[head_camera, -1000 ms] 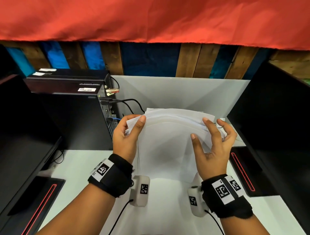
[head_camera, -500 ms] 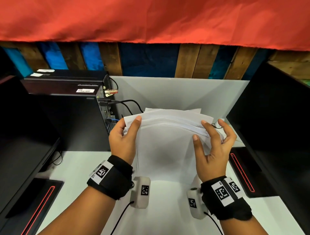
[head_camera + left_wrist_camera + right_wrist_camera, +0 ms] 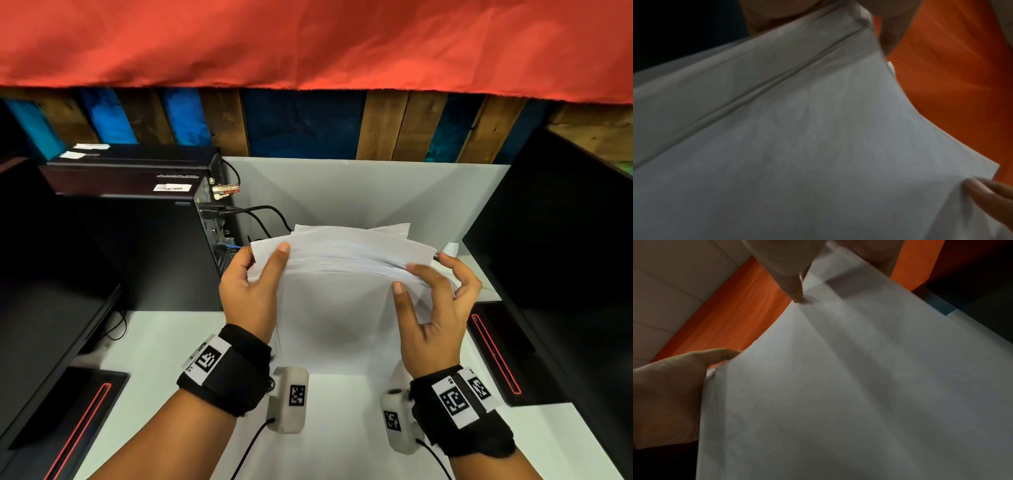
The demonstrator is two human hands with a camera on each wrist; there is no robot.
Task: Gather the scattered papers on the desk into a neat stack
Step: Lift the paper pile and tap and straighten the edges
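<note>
A bundle of white papers point(image 3: 342, 291) stands on its lower edge on the white desk point(image 3: 154, 342), its top edges fanned and uneven. My left hand point(image 3: 253, 291) grips the bundle's upper left corner, thumb in front and fingers behind. My right hand point(image 3: 435, 301) holds the upper right side, with thumb and forefinger on the front sheet and the other fingers curled behind. The sheets point(image 3: 818, 146) fill the left wrist view, and the sheets point(image 3: 859, 386) also fill the right wrist view.
A black computer case point(image 3: 137, 222) with cables stands at the back left. Dark monitors flank the desk, one on the left point(image 3: 41, 308) and one on the right point(image 3: 565, 257). A grey partition point(image 3: 359, 192) closes the back, under red cloth point(image 3: 308, 41).
The bundle's top edges have sunk slightly and spread wider across. Both hands kept their grip, the right hand shifting a little to the right.
</note>
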